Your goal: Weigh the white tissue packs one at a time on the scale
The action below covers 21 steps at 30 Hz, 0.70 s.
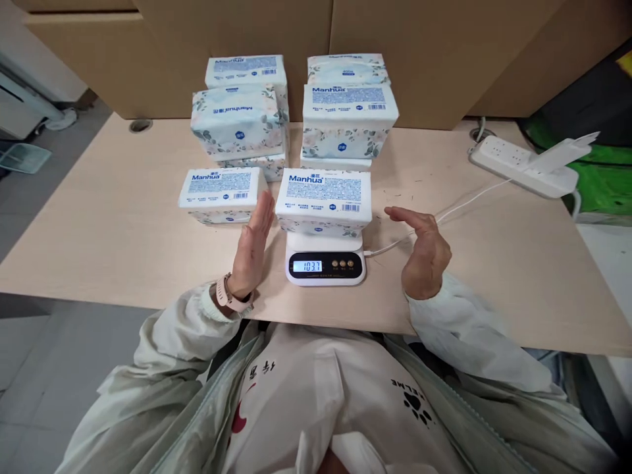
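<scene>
A tissue pack [323, 197] with blue Manhua print rests on the white digital scale [326, 268], whose lit display reads 103.7. My left hand [253, 247] is held upright just left of that pack, fingers straight and palm facing it. To the pack's right, my right hand [423, 250] hovers apart from it, fingers stretched toward it and nothing held. Another tissue pack [222, 192] lies on the table beside my left fingers. Behind stand two stacks of the same packs, a left stack [237, 118] and a right stack [349, 118].
A white power strip [523, 164] with a plug in it lies at the table's right. Its thin white cable [469, 201] runs across to the scale. Large cardboard boxes [415, 59] line the table's back edge. A cable hole [141, 125] sits at the back left.
</scene>
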{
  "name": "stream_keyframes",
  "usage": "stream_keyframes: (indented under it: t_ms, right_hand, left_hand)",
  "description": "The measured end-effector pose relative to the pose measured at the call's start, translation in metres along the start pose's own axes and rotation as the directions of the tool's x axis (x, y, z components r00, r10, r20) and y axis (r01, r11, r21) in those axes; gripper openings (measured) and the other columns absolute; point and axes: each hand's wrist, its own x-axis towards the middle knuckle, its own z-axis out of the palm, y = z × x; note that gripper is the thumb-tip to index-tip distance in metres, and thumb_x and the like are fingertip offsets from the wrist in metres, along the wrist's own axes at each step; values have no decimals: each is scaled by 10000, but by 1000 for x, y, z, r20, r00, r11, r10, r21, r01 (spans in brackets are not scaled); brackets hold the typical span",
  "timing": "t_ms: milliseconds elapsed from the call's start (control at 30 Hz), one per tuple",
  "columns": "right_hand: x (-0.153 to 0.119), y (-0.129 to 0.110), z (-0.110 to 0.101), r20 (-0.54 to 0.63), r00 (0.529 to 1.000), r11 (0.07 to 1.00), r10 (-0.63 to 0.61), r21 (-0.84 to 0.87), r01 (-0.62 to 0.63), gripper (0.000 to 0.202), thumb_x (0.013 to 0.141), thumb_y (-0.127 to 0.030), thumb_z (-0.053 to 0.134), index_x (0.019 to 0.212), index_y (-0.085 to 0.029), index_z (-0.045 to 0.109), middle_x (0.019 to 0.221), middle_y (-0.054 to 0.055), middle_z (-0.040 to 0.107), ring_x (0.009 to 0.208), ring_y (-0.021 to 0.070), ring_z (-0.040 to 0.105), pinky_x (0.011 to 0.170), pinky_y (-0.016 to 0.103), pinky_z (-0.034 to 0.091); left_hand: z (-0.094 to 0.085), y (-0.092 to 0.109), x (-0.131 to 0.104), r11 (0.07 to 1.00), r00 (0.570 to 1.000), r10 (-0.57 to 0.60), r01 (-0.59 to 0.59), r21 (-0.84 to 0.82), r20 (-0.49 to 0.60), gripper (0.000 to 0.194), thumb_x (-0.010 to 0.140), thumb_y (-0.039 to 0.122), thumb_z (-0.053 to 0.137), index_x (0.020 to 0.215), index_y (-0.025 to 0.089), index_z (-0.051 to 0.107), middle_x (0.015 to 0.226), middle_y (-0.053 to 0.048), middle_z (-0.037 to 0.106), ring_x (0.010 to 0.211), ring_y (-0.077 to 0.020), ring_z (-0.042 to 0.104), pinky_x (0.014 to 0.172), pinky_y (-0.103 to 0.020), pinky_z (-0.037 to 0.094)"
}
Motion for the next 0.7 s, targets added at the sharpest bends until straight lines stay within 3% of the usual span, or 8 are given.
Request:
stream_keyframes:
  t_ms: [133, 233, 367, 500, 600, 700]
  right_hand:
    - [0, -3, -2, 123, 991, 998, 56, -6, -56, 475, 1149, -460, 365, 1425, -361, 738, 1360, 43, 810, 1260, 309, 744, 1077, 600, 575]
    - [-2, 0, 3, 225, 967, 992, 122, 10, -128, 479, 1148, -491, 384, 1559, -417, 618, 1476, 27, 753, 1345, 293, 702, 1142, 586, 556]
    - [-2, -7, 11, 352, 929, 988, 117, 53, -144, 531, 1137, -533, 414, 1665, -485, 446, 1525, 3, 710, 1361, 286, 688, 1129, 549, 590]
    - [19, -36, 21, 432, 901, 992, 42, 89, -89, 615, 1130, -534, 446, 1727, -441, 335, 1594, 24, 647, 1399, 297, 647, 1169, 546, 577]
    - [51, -59, 45, 528, 849, 985, -34, 159, -59, 650, 1124, -591, 420, 1738, -396, 331, 1702, 25, 548, 1501, 310, 572, 1251, 555, 521]
    - [83, -66, 90, 631, 766, 967, -120, 250, -55, 720, 1100, -703, 365, 1727, -348, 365, 1772, 12, 456, 1617, 310, 457, 1338, 564, 429]
  left_hand:
    - [1, -5, 2, 1000, 1000, 22, -22, 0, -1, 715, 1032, 822, 428, 1605, 419, 570, 1795, 73, 376, 1737, -281, 213, 1451, -482, 171]
    - [4, -7, 3, 1000, 999, 30, -30, -7, 23, 738, 1027, 816, 454, 1621, 392, 561, 1802, 42, 366, 1735, -301, 216, 1448, -493, 185]
    - [8, -5, 1, 996, 993, 81, -84, 27, 91, 726, 1031, 738, 554, 1652, 363, 532, 1806, 15, 362, 1733, -327, 211, 1442, -495, 218]
    - [2, 14, 0, 970, 975, 222, -219, 107, -14, 570, 1050, 573, 646, 1598, 424, 590, 1763, 72, 442, 1725, -331, 242, 1431, -471, 269]
    - [-14, 39, 4, 906, 909, 393, -356, 229, -140, 466, 1044, 493, 694, 1507, 449, 665, 1698, 106, 524, 1710, -346, 283, 1416, -479, 310]
    - [-40, 55, 12, 844, 848, 482, -382, 376, -220, 426, 1073, 466, 681, 1493, 412, 642, 1700, 126, 515, 1706, -356, 280, 1417, -516, 294]
